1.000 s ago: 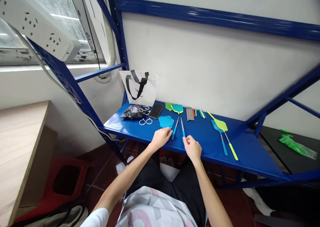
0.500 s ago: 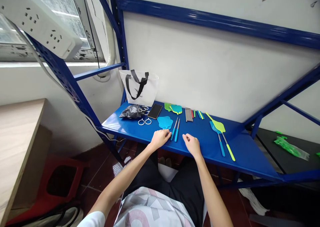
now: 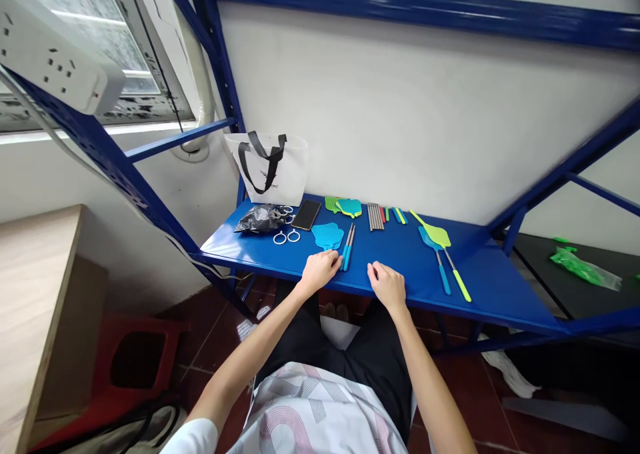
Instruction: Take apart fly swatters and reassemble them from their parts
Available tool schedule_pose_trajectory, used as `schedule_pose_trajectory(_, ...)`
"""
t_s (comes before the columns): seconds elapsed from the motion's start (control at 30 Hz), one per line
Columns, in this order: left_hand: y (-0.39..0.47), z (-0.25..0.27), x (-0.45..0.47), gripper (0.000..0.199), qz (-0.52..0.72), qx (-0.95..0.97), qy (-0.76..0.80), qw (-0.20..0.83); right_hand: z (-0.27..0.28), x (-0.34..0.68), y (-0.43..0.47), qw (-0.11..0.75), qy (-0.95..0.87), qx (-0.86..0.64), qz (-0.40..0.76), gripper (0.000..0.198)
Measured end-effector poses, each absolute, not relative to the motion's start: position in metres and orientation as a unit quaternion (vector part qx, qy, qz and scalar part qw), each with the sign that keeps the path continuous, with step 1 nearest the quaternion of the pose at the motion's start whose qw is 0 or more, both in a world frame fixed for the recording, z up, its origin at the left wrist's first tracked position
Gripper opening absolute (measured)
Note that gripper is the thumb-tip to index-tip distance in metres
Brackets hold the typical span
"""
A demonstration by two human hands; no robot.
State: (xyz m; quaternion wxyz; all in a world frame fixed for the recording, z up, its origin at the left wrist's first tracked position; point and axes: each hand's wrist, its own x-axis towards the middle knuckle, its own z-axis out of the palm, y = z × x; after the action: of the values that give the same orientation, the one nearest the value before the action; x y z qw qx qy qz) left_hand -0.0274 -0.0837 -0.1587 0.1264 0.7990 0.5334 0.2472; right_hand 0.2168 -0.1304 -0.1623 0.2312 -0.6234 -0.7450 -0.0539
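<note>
My left hand [image 3: 321,271] rests closed at the table's front edge, knuckles up. Its curled fingertips are against or just beside the blue handles of two fly-swatter rods [image 3: 349,249], which lie side by side. My right hand [image 3: 389,285] is also closed on the edge, apart from everything, with no object visible in it. Beyond my left hand lie blue fly-swatter heads [image 3: 328,235]. Green and blue heads [image 3: 349,207], bare metal rods [image 3: 375,217] and loose colored handles [image 3: 399,216] lie farther back. Two assembled swatters, one blue [image 3: 445,282] and one yellow-green [image 3: 438,235], lie at right.
On the blue tabletop [image 3: 500,287], a white bag [image 3: 293,167] with black handles stands back left. Near it are a black plastic bag [image 3: 259,219], white-handled scissors [image 3: 294,235] and a phone [image 3: 307,215]. Blue frame posts flank the table. A red stool [image 3: 173,347] is at lower left.
The two blue-handled rods lie closer together, the right one having shifted left. My right hand has moved slightly right, away from them. The camera view has tilted a little.
</note>
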Motion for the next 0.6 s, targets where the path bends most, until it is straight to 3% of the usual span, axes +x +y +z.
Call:
schedule_pose_trajectory(0.13, -0.077, -0.158, -0.036, 0.021, 0.304, 0.769, 0.531, 0.182, -0.16, 0.218, -0.131, 0.225, -0.745, -0.627, -0.04, 0.054)
schedule_pose_trajectory(0.4, -0.063, -0.164, -0.053, 0.032, 0.323, 0.76, 0.562, 0.05, -0.165, 0.219, -0.13, 0.233, -0.739, -0.631, -0.025, 0.053)
schedule_pose_trajectory(0.6, -0.062, -0.17, -0.051, 0.033, 0.302, 0.764, 0.57, 0.031, -0.148, 0.183, -0.106, 0.212, -0.655, -0.724, 0.037, 0.038)
